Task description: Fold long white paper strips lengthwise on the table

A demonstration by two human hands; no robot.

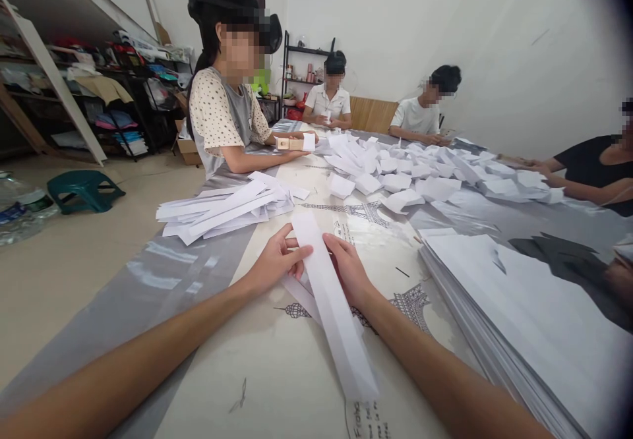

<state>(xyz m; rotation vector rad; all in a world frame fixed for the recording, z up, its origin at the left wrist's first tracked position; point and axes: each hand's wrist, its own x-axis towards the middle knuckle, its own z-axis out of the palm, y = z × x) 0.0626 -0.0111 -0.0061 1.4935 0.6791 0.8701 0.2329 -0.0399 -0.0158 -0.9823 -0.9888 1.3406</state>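
Note:
A long folded white paper strip slants over the patterned tablecloth, its top end between my two hands. My left hand pinches the strip's left edge, the thumb lying on the paper. At the right edge, my right hand grips the same strip, with some fingers hidden behind it. Part of another white paper piece shows beneath the strip. Beyond my left hand lies a loose pile of white paper strips.
A tall stack of white sheets stands at the right. Many folded white papers cover the table's far middle. A person at the left holds a wooden block; other people sit farther round. A green stool is on the floor.

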